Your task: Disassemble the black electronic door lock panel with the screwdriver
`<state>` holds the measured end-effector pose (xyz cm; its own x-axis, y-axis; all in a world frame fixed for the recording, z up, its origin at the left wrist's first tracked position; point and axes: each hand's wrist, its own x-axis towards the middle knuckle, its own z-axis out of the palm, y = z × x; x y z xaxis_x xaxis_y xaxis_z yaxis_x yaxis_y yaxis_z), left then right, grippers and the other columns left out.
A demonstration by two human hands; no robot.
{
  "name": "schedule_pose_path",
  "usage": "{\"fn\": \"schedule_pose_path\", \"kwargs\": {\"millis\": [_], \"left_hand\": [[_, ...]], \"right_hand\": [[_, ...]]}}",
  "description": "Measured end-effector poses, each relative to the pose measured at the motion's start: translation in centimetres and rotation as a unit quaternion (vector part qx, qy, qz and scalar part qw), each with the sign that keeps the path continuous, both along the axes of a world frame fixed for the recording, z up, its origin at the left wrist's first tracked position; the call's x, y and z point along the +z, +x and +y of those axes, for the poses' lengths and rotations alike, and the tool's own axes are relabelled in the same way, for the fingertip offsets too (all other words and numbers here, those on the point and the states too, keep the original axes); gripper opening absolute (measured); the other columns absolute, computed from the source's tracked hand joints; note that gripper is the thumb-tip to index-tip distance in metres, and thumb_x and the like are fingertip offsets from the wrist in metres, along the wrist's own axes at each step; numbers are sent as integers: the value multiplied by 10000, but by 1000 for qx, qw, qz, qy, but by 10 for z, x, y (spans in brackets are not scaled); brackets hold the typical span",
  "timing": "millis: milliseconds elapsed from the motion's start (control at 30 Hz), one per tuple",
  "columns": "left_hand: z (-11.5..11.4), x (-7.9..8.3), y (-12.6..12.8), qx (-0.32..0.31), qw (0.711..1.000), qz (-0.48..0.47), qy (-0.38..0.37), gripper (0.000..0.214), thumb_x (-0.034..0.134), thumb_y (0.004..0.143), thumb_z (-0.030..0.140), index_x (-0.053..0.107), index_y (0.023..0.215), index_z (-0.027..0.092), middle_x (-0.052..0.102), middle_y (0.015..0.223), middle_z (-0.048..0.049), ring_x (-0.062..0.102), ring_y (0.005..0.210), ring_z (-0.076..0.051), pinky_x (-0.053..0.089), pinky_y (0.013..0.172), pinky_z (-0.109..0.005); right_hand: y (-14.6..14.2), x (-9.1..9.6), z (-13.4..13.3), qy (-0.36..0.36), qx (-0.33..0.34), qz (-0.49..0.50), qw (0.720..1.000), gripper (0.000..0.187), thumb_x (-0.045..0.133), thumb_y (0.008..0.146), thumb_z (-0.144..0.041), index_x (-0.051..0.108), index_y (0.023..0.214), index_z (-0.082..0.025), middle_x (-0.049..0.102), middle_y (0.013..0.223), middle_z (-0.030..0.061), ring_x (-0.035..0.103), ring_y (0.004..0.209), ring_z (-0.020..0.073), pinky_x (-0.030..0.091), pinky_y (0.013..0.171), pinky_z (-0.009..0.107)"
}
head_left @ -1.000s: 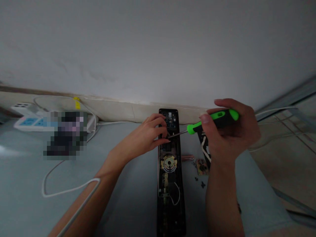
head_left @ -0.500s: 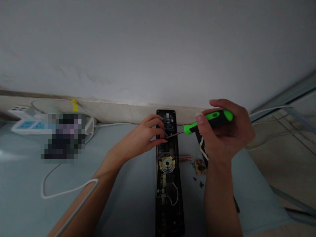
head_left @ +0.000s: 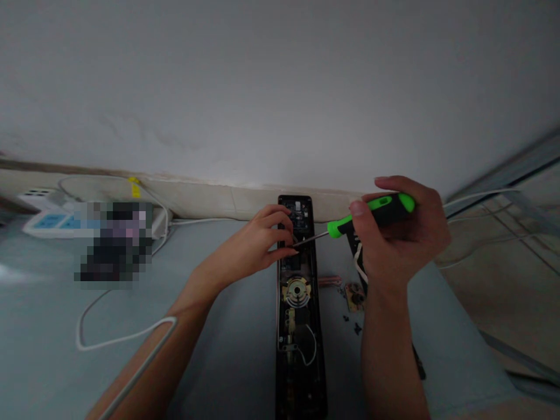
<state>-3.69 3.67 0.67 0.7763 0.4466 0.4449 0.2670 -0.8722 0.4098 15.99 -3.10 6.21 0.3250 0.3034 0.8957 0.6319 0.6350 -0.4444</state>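
A long black opened device (head_left: 300,326) lies lengthwise on the pale table, its circuit board, brass round part and white wire exposed. My left hand (head_left: 256,245) rests on its upper part with fingertips pinched together at the inner parts; what they hold is too small to make out. My right hand (head_left: 400,233) is closed round a green-and-black screwdriver (head_left: 371,213), whose metal shaft slants down left to my left fingertips.
A small brown circuit piece (head_left: 355,294), a copper-coloured part (head_left: 329,281) and loose dark screws (head_left: 356,328) lie right of the device. A white power strip (head_left: 46,219), a blurred-out object and white cables (head_left: 109,338) sit at the left. The wall stands close behind.
Almost nothing differs: both hands stay at the device's upper part, and the view has shifted slightly so everything sits a little further left.
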Motion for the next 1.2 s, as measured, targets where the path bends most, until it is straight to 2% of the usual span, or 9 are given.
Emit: {"fn": "schedule_pose_path", "kwargs": {"millis": [433,500,600,667,733,900,1000,1100,1200], "left_hand": [[-1,0,2,-5,1000,-21,8,40,769,901,207,765,920,172,690,1037,-76,506,1309,-290,509,1091,-453],[-1,0,1,2,1000,-25,10,33,761,908,210,766,911,178,688,1033,-73,511,1304,-287,507,1091,-449],[0,1,-1,17,999,-28,17,63,736,929,223,768,894,181,684,1015,-73,527,1277,-287,510,1081,-457],[1,2,-3,27,999,-30,21,64,734,928,218,772,890,183,686,1007,-73,538,1261,-287,513,1071,-458],[2,3,-5,34,999,-35,19,48,740,921,206,779,900,186,691,1006,-72,548,1250,-282,509,1072,-452],[7,7,-12,47,996,-70,11,168,788,893,337,793,981,194,707,1055,-81,589,1204,-274,504,1065,-430],[11,9,-20,73,992,-102,-27,277,669,976,426,772,1053,181,726,1074,-90,643,1122,-253,527,1003,-396],[16,5,-27,123,983,-104,-85,287,534,1042,385,723,1045,169,738,1040,-74,684,976,-207,555,892,-345],[20,-2,-31,125,982,-74,-118,189,625,972,331,665,1068,173,729,1053,-60,682,925,-189,561,854,-333]], "right_hand": [[2,-7,6,4,-1,11,1000,346,837,782,-241,694,1092,-297,659,1021,2,666,677,118,579,524,255],[4,-9,6,-41,32,-6,999,434,803,816,-267,649,1220,-310,658,1202,43,697,745,143,618,570,284],[6,-11,5,-117,127,-24,985,663,750,847,-237,481,1442,-351,536,1477,89,749,906,193,674,724,349],[5,-12,4,-143,180,-25,973,763,724,856,-206,379,1515,-376,432,1583,98,753,1002,209,679,822,370],[3,-12,4,-148,190,-20,970,770,699,873,-190,344,1524,-400,361,1633,91,750,1047,203,674,870,347],[-7,-10,2,-103,154,-14,983,680,703,880,-170,409,1451,-391,463,1525,58,763,962,178,688,870,363],[-10,-8,1,-62,164,-5,984,655,729,853,-119,494,1408,-377,477,1507,43,757,925,163,696,844,357],[-12,-6,-1,-44,174,-8,984,686,745,824,-73,530,1406,-366,491,1500,41,760,904,162,697,831,356],[-13,-7,-4,-47,176,-26,983,704,759,812,-67,545,1416,-357,541,1464,39,770,895,174,696,820,367]]}}
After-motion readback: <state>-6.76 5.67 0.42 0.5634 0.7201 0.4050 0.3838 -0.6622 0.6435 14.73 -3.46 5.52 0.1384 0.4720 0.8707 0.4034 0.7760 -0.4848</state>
